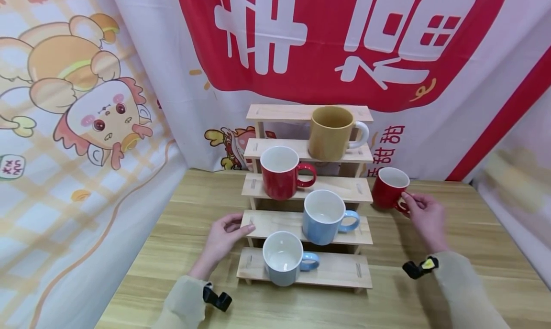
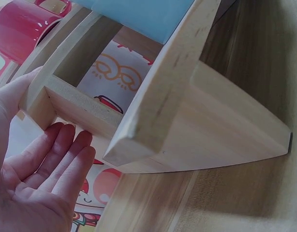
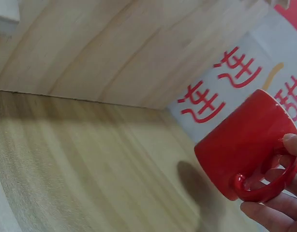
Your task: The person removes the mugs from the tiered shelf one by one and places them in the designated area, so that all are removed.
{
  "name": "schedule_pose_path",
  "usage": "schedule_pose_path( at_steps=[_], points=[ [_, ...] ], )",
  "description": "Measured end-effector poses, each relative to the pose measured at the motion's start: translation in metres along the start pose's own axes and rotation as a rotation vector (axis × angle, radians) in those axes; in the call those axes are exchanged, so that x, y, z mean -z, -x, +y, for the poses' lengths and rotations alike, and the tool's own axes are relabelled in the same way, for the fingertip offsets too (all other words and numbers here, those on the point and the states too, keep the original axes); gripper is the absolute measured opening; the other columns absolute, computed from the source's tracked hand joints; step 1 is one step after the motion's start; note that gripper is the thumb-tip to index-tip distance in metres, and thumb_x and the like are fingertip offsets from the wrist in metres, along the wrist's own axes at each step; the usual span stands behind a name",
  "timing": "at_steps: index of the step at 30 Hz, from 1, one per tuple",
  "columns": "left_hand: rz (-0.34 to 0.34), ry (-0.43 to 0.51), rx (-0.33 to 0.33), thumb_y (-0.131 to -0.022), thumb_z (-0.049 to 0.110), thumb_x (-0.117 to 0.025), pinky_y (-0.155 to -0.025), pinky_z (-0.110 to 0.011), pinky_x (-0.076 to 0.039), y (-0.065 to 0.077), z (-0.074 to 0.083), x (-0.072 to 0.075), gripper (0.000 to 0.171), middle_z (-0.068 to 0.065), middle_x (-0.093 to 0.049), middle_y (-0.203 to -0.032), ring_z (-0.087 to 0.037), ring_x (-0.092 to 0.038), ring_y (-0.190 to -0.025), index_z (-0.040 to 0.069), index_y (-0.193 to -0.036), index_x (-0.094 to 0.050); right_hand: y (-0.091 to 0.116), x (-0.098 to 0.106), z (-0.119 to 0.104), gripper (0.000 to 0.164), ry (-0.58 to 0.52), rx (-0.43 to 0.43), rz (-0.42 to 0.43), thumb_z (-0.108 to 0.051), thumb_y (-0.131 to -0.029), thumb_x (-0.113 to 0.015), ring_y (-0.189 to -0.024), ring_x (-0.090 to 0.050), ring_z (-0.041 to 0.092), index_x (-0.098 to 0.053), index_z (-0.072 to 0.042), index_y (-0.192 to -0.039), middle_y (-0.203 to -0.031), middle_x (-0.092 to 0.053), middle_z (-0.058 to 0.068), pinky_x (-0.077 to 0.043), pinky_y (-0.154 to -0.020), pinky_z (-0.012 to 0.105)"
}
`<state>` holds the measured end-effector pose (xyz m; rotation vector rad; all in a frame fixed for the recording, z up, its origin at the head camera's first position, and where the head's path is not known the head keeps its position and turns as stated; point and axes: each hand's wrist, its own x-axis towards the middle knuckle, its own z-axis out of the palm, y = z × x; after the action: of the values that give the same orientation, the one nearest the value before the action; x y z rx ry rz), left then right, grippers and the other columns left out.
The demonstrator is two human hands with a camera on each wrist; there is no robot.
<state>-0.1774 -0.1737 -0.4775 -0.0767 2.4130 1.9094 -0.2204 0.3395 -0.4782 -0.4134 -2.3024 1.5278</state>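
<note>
My right hand [image 1: 426,220] pinches the handle of a red mug [image 1: 383,191] with a white inside, at the right of a stepped wooden rack [image 1: 273,221]. In the right wrist view this mug [image 3: 245,142] is tilted, with its shadow on the table beneath. At the rack's left side, my left hand [image 1: 225,237] grips the end of a lower step, thumb on top. Its fingers [image 2: 66,159] reach underneath in the left wrist view. On the rack stand a yellow mug [image 1: 329,135], another red mug [image 1: 280,178] and two light blue mugs [image 1: 320,224] [image 1: 281,259], handles to the right.
The rack stands on a wood-grain table [image 1: 181,281]. Behind it hangs a white and red printed cloth [image 1: 336,42]. A cloth with cartoon figures [image 1: 99,109] covers the left side, and pale cloth borders the table at the right.
</note>
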Motion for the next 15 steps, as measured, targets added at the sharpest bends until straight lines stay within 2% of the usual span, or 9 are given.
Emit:
schedule_pose_path(
  at_steps=[3, 7, 15],
  points=[
    [-0.001, -0.002, -0.012, -0.085, 0.029, -0.085, -0.095, -0.036, -0.055, -0.001, 0.0, 0.0, 0.062, -0.016, -0.065, -0.128, -0.032, -0.064, -0.116, 0.001, -0.134, -0.06, -0.004, -0.008, 0.005, 0.046, -0.049, -0.029, 0.032, -0.032, -0.099, -0.069, -0.08, -0.07, 0.0, -0.067, 0.008, -0.12, -0.106, -0.075, 0.016, -0.059, -0.065, 0.019],
    [-0.005, -0.005, -0.024, -0.084, 0.032, -0.086, -0.094, -0.034, -0.056, -0.001, -0.001, 0.001, 0.062, -0.016, -0.066, -0.126, -0.031, -0.065, -0.114, 0.001, -0.132, -0.061, -0.008, -0.016, 0.012, 0.041, -0.156, -0.077, 0.08, -0.027, -0.097, -0.072, -0.08, -0.071, 0.001, -0.068, 0.007, -0.119, -0.095, -0.076, -0.001, -0.058, -0.067, 0.018],
    [0.005, -0.003, -0.023, -0.08, 0.034, -0.088, -0.091, -0.032, -0.057, 0.0, -0.002, 0.001, 0.064, -0.013, -0.069, -0.122, -0.028, -0.066, -0.111, 0.004, -0.13, -0.064, -0.011, -0.028, 0.017, 0.038, -0.215, -0.14, 0.138, -0.026, -0.095, -0.075, -0.079, -0.07, 0.001, -0.069, 0.005, -0.117, -0.093, -0.074, -0.008, -0.058, -0.072, 0.019]
  ],
)
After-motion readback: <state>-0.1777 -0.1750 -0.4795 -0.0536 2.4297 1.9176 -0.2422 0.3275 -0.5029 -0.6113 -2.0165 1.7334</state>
